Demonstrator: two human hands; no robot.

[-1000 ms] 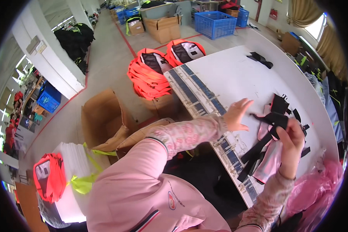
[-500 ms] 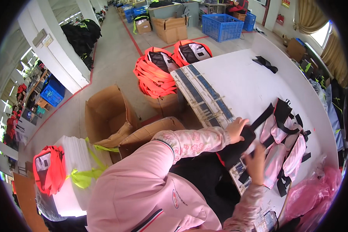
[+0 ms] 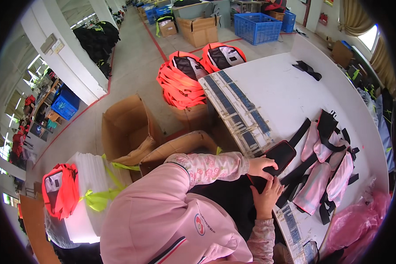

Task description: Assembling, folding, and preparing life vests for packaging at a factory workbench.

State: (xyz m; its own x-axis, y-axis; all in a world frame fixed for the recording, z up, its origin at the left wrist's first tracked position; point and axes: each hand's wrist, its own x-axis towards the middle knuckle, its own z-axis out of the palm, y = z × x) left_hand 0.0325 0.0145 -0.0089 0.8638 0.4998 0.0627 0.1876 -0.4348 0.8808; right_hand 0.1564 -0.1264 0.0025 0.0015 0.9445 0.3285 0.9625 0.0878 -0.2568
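A black padded piece with thin red edging lies over the table's near edge, and a black webbing strap sticks out past its far end. My left hand is closed over its near part, fingers bent. My right hand comes up from below, fingers gripping the piece's lower edge close to the left fingertips. Just right of the hands lies a heap of pale pink padded straps with black webbing and buckles. Black fabric hangs between my body and the table.
The white table has a raised right border and taped strips along its left edge. A black strap piece lies far back on it. Cardboard boxes and orange bags stand left; pink plastic is at lower right.
My right hand has moved left from beside the pink straps onto the black piece. My left hand has come slightly nearer. The black piece now lies flatter, its red edge showing.
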